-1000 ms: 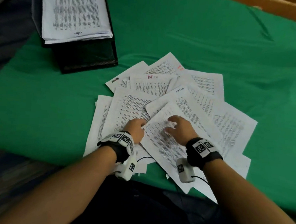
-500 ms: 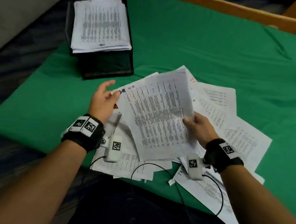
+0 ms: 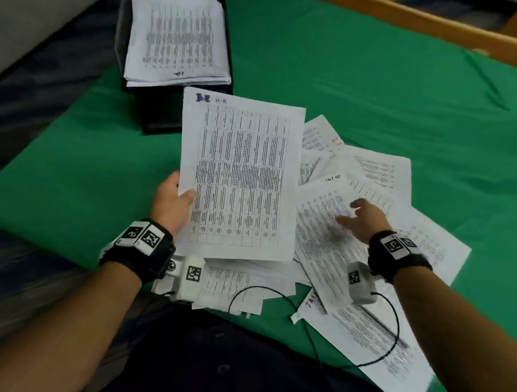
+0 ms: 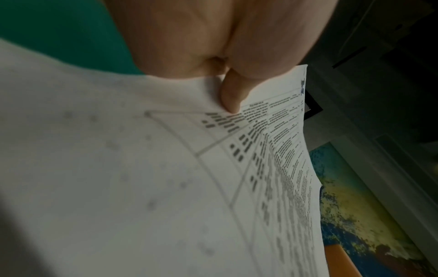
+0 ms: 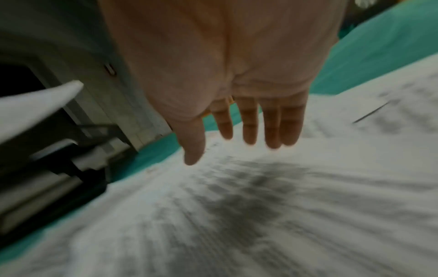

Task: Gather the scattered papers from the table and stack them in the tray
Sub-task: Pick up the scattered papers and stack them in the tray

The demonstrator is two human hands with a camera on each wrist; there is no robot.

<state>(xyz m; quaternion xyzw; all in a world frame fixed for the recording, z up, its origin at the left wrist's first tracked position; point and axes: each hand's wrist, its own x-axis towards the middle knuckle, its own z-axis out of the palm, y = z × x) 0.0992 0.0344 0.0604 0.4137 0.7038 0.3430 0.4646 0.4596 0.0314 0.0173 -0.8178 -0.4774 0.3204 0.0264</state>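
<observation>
My left hand (image 3: 172,199) pinches a printed sheet (image 3: 240,176) by its left edge and holds it raised above the table; the thumb (image 4: 233,95) presses on the printed face (image 4: 166,187). My right hand (image 3: 362,217) hovers, fingers spread and straight, over the scattered papers (image 3: 356,202) on the green cloth; its fingers (image 5: 249,123) hold nothing above the blurred pages (image 5: 260,206). The black tray (image 3: 165,111) stands at the far left with a stack of papers (image 3: 177,36) in it.
A green cloth (image 3: 379,82) covers the table, with a wooden edge (image 3: 428,24) along the far side. More sheets (image 3: 378,339) hang over the near edge by my lap. Thin black cables (image 3: 275,294) loop from the wrist cameras over the papers.
The lifted sheet has passed from my right hand to my left, which now pinches its left edge. My right hand let go and moved right, over the pile.
</observation>
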